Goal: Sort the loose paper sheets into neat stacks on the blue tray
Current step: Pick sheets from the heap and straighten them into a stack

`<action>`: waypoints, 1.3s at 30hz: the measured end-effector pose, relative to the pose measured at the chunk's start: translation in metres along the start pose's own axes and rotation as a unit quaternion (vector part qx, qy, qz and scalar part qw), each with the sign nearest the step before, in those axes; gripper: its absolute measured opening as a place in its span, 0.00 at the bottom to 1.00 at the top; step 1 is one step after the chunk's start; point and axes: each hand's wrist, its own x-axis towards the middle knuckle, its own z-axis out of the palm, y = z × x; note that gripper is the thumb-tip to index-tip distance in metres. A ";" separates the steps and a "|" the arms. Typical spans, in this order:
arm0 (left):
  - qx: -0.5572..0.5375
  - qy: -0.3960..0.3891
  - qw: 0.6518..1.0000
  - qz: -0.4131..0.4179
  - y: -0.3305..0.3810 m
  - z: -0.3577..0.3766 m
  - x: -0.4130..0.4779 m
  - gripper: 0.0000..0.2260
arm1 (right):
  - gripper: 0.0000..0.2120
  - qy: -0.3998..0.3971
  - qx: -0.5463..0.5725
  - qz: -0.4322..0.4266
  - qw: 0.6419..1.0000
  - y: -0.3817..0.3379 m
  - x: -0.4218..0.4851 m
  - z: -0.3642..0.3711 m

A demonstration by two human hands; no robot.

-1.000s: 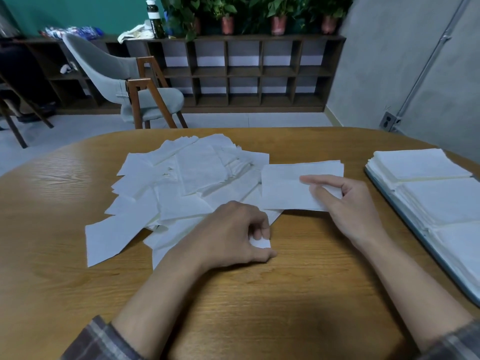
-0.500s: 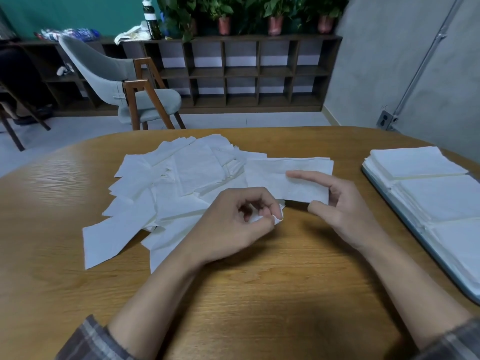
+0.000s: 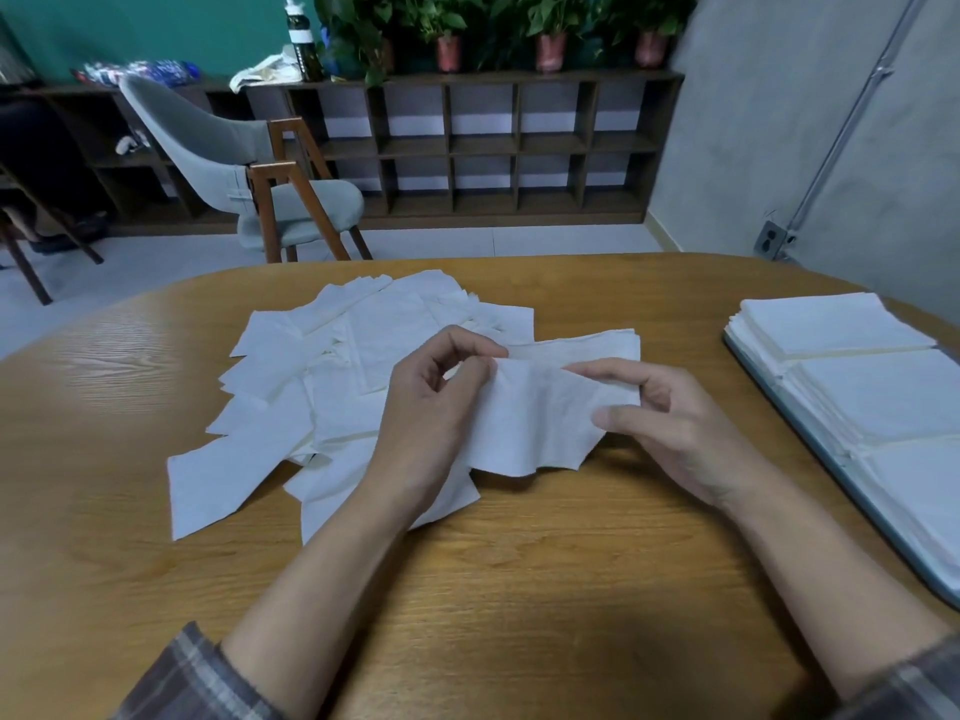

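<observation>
White sheet (image 3: 535, 423), flat on the surface (image 3: 519, 589) a second ago, is now lifted between both hands: fingers of the left hand (image 3: 431, 407) pinch its 9 o'clock corner, fingers of the right hand (image 3: 675, 433) clamp its 3 o'clock end. Loose pile (image 3: 332, 376) lies at 10 o'clock; blue tray (image 3: 904, 537) at 3 o'clock holds three stacks (image 3: 883, 397).

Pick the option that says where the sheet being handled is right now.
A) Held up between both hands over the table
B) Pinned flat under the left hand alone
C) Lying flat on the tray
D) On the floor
A: the left hand pinches the sheet at its upper left corner and the right hand grips its right edge, lifting it over the table, apart from the tray.
</observation>
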 end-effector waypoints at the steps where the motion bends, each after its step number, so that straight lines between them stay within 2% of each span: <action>1: 0.000 0.015 1.000 -0.006 -0.002 0.000 0.000 0.10 | 0.16 0.028 -0.008 0.009 1.000 0.000 0.000 0.002; 3: 0.014 0.030 0.999 -0.010 -0.004 0.000 0.000 0.08 | 0.11 0.077 -0.053 0.018 0.995 -0.001 0.000 0.004; 6: 0.078 0.013 0.997 0.009 -0.003 -0.001 0.000 0.02 | 0.06 0.091 -0.096 0.031 0.991 -0.003 -0.001 0.007; 8: 0.115 -0.023 0.993 0.011 -0.003 -0.002 0.000 0.09 | 0.04 0.081 -0.106 0.032 0.991 -0.004 -0.002 0.008; 10: 0.142 -0.052 0.988 0.013 -0.003 -0.004 0.001 0.10 | 0.06 0.082 -0.100 0.026 0.991 -0.003 -0.002 0.009; 14: 0.091 -0.008 0.996 -0.017 -0.005 -0.002 0.000 0.06 | 0.15 0.078 -0.037 0.018 0.996 -0.006 -0.003 0.012; 18: 0.045 0.023 0.998 -0.023 -0.008 0.005 -0.002 0.07 | 0.20 0.066 -0.020 0.009 0.998 -0.005 -0.004 0.019; 27: 0.074 0.049 0.996 0.017 -0.015 0.008 -0.002 0.09 | 0.11 0.116 -0.036 0.005 0.993 0.001 -0.001 0.025; 29: 0.108 0.048 0.993 0.030 -0.017 0.008 -0.002 0.11 | 0.14 0.119 -0.035 -0.012 0.992 -0.001 -0.001 0.025; 31: 0.126 0.022 0.992 0.022 -0.015 0.006 -0.002 0.16 | 0.22 0.111 -0.015 -0.031 0.993 -0.004 -0.001 0.022; 34: 0.073 -0.045 0.996 -0.021 -0.007 -0.001 0.001 0.18 | 0.33 0.113 0.018 -0.044 0.992 -0.005 -0.001 0.016; 36: 0.056 -0.062 0.996 -0.023 -0.005 -0.006 0.002 0.19 | 0.29 0.121 0.006 -0.059 0.991 -0.005 -0.001 0.012; 39: 0.161 -0.052 0.985 0.038 -0.011 -0.011 0.004 0.21 | 0.12 0.096 -0.093 -0.074 0.988 -0.002 0.000 0.009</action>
